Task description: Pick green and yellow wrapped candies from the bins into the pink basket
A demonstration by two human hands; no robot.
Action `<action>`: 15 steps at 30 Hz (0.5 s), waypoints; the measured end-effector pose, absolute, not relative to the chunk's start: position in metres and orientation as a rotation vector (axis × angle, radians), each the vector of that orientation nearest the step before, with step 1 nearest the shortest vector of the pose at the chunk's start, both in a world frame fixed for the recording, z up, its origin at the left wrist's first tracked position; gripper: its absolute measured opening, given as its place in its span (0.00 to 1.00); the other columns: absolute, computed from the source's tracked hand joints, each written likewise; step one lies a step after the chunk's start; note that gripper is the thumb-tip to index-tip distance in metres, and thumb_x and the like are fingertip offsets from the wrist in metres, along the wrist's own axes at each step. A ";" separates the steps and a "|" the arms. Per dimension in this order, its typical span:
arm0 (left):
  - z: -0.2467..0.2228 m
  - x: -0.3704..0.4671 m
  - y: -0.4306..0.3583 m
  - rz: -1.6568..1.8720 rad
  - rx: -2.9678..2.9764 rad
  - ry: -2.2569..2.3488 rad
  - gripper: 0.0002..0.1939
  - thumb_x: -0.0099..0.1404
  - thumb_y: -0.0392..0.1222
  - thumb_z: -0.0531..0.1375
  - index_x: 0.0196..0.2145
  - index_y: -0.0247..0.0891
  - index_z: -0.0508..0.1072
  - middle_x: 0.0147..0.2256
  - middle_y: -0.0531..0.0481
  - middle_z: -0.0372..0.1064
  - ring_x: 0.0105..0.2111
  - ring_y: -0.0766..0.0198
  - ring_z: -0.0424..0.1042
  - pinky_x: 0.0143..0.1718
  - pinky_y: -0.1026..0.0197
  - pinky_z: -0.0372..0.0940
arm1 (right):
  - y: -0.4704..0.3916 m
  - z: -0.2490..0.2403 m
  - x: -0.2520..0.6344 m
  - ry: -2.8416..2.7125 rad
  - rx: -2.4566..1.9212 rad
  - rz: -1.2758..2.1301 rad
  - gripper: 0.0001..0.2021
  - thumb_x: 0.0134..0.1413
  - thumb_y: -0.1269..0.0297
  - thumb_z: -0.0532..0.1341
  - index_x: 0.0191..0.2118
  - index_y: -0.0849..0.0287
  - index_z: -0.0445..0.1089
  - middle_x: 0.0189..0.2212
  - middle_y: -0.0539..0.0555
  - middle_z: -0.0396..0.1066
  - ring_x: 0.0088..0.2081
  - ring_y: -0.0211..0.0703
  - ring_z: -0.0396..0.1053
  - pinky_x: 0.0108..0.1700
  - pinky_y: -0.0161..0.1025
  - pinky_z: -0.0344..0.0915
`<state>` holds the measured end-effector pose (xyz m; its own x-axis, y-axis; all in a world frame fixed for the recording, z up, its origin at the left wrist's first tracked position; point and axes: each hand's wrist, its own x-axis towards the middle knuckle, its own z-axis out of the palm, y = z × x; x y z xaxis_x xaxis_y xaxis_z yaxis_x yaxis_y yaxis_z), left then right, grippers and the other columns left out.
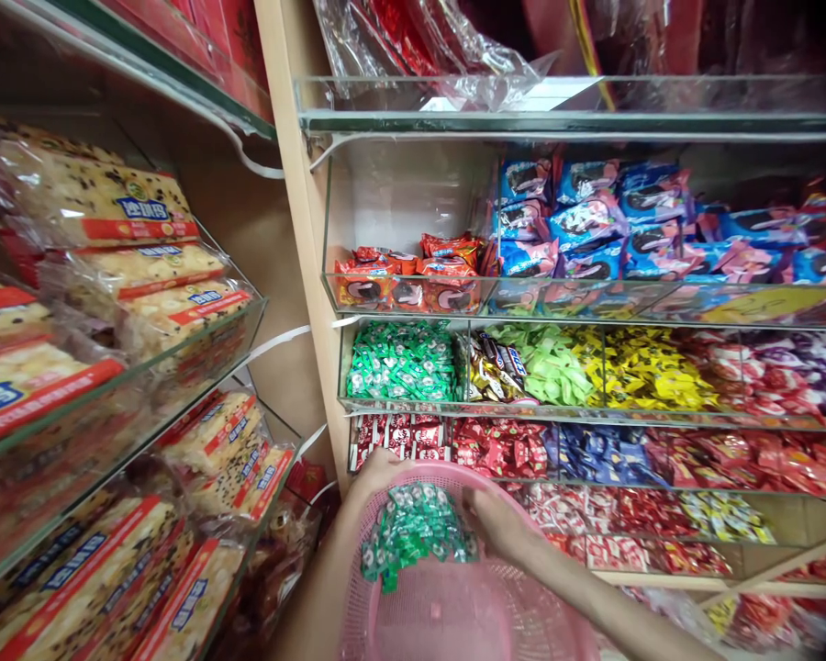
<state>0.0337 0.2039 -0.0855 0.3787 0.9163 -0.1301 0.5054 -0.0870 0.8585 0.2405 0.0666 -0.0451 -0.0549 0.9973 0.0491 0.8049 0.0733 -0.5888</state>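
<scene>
My left hand (378, 470) is closed on the far left rim of a pink plastic basket (433, 610) with meshed sides. The basket is tilted. A heap of green-wrapped candies (419, 528) lies in its far part, with the near part of its bottom bare. My right hand (492, 519) reaches over the right side into the basket, beside the candies. Motion blur and shadow smear its fingers, so their grip does not show. Just beyond the basket, a shelf compartment holds similar green candies (403, 363), and red-and-white packets (399, 436) lie below them.
Glass-fronted shelves ahead hold blue cookie packs (585, 225), red packs (409, 275), yellow candies (643, 367) and several other sweets. At left, angled shelves carry wrapped pastry packs (89, 197). A wooden post (309, 229) divides the two shelf units. Glass edges stick out above the basket.
</scene>
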 end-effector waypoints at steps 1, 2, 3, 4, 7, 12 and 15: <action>-0.086 0.034 0.204 0.573 1.740 1.250 0.32 0.41 0.69 0.61 0.13 0.39 0.52 0.16 0.59 0.39 0.20 0.73 0.42 0.24 0.62 0.35 | 0.070 -0.025 0.237 -2.015 -1.793 0.521 0.06 0.48 0.75 0.56 0.24 0.59 0.65 0.22 0.51 0.67 0.27 0.40 0.66 0.30 0.33 0.57; -0.086 0.034 0.204 0.578 1.749 1.243 0.32 0.42 0.69 0.60 0.13 0.39 0.51 0.16 0.59 0.39 0.20 0.73 0.41 0.24 0.63 0.35 | 0.074 -0.002 0.234 -2.088 -1.789 0.507 0.07 0.50 0.74 0.55 0.24 0.59 0.65 0.20 0.51 0.66 0.24 0.39 0.65 0.28 0.33 0.55; -0.087 0.034 0.204 0.581 1.760 1.237 0.32 0.43 0.69 0.60 0.13 0.39 0.51 0.16 0.59 0.39 0.20 0.73 0.42 0.24 0.63 0.36 | 0.078 0.021 0.230 -2.140 -1.727 0.483 0.08 0.53 0.72 0.54 0.25 0.59 0.66 0.19 0.50 0.66 0.23 0.38 0.65 0.27 0.33 0.55; -0.087 0.034 0.205 0.578 1.767 1.236 0.31 0.43 0.69 0.59 0.13 0.38 0.52 0.16 0.59 0.40 0.19 0.73 0.42 0.24 0.63 0.36 | 0.083 0.044 0.226 -2.155 -1.656 0.436 0.09 0.55 0.71 0.53 0.26 0.59 0.66 0.19 0.50 0.66 0.23 0.37 0.65 0.27 0.32 0.54; -0.087 0.034 0.205 0.547 1.749 1.266 0.30 0.43 0.69 0.59 0.13 0.37 0.56 0.16 0.59 0.42 0.19 0.72 0.44 0.23 0.63 0.38 | 0.103 0.101 0.216 -2.137 -1.429 0.145 0.09 0.61 0.68 0.50 0.35 0.59 0.67 0.24 0.51 0.68 0.25 0.38 0.65 0.29 0.33 0.56; -0.084 0.034 0.203 0.558 1.743 1.272 0.29 0.43 0.67 0.60 0.13 0.38 0.54 0.15 0.59 0.41 0.19 0.73 0.43 0.23 0.63 0.37 | 0.151 0.130 0.211 -2.337 -1.411 -0.284 0.10 0.58 0.77 0.51 0.40 0.62 0.66 0.36 0.57 0.70 0.38 0.42 0.66 0.39 0.35 0.57; -0.081 0.034 0.202 0.564 1.771 1.268 0.30 0.43 0.67 0.59 0.13 0.38 0.52 0.15 0.59 0.40 0.19 0.73 0.42 0.23 0.63 0.37 | 0.173 0.127 0.210 -2.469 -1.499 -0.369 0.12 0.56 0.79 0.52 0.43 0.62 0.66 0.37 0.58 0.71 0.41 0.43 0.65 0.40 0.36 0.57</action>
